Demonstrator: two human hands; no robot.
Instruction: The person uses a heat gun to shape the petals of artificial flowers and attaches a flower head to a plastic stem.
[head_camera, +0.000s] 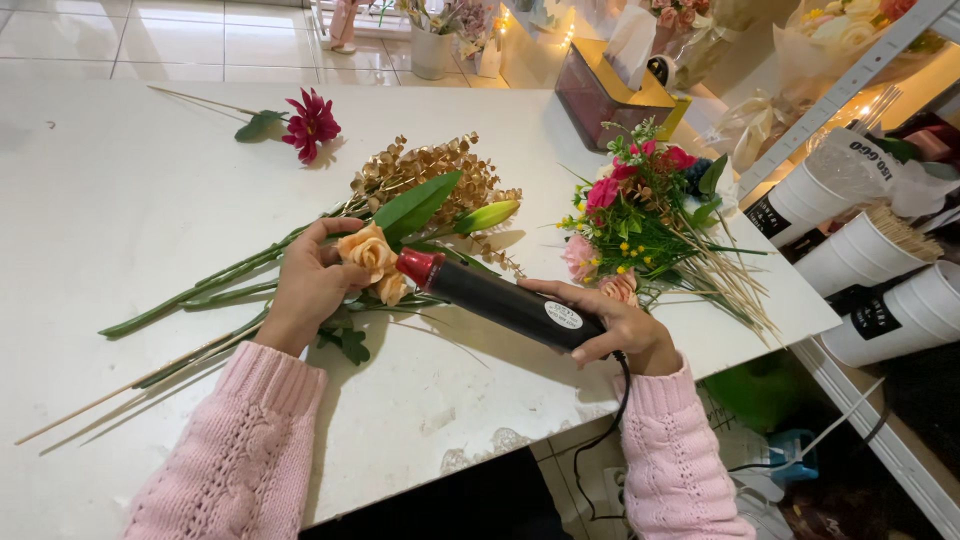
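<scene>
On the white table (120, 200), near its front edge, we see the left hand (305, 290) wrapped around a bundle of green stems (215, 280), fingers curled about them just below a peach rose (370, 255). The right hand (625, 325) grips the rear of a black heat gun (500, 300), fingers closed around its barrel, thumb on top. The gun's red nozzle (418, 266) points left and sits just beside the rose, touching or almost touching its petals; we cannot tell which. A black cord (610, 420) hangs from the gun's back end over the table edge. Behind the rose lie a gold leaf spray (430, 170) and a closed lily bud (487, 215). Well apart, at the far side, a magenta flower (312, 124) lies alone. To the right rests a mixed bunch of pink flowers (640, 215) with wooden sticks. White paper cups (880, 290) stand off the table's right edge.
</scene>
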